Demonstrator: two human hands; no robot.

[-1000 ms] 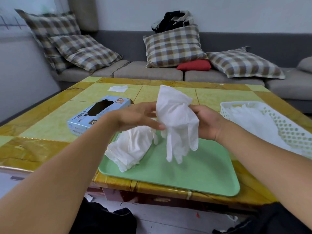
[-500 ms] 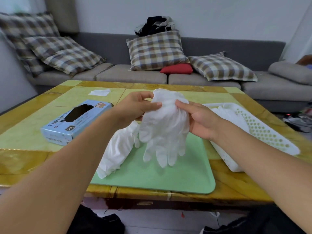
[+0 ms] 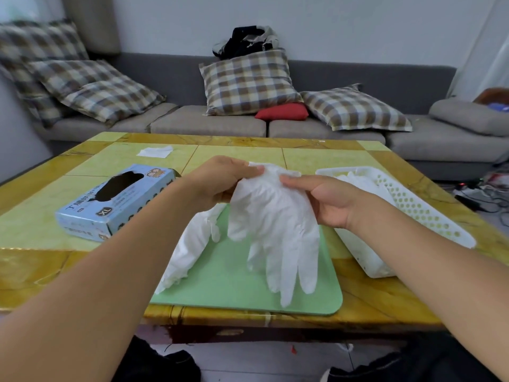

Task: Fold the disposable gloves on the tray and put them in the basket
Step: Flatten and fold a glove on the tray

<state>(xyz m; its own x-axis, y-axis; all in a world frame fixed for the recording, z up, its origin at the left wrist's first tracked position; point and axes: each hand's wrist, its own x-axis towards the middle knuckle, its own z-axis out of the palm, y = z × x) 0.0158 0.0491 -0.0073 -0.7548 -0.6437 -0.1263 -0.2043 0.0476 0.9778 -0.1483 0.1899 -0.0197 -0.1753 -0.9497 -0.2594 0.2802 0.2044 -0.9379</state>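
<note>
Glove, white and thin, hangs by its cuff between both hands above the green tray. The left hand pinches the cuff's left corner between thumb and fingers, and the right hand pinches the right corner the same way, so the cuff is stretched flat across the top. The long axis runs up and down: cuff at the top, the fingers pointing down toward the near edge of the tray, the thumb sticking out on the left side. Whether the fingertips touch the tray cannot be told. The material is wrinkled, slightly see-through and creased across the palm.

A heap of more white gloves lies crumpled on the tray's left part, partly behind the left forearm. Just right of the tray stands a white perforated basket with white gloves lying inside it. Left of the tray lies a light blue glove box marked XL, its oval opening facing up. All of this rests on a yellow and green tiled table. A small white sheet lies near the table's far edge.
</note>
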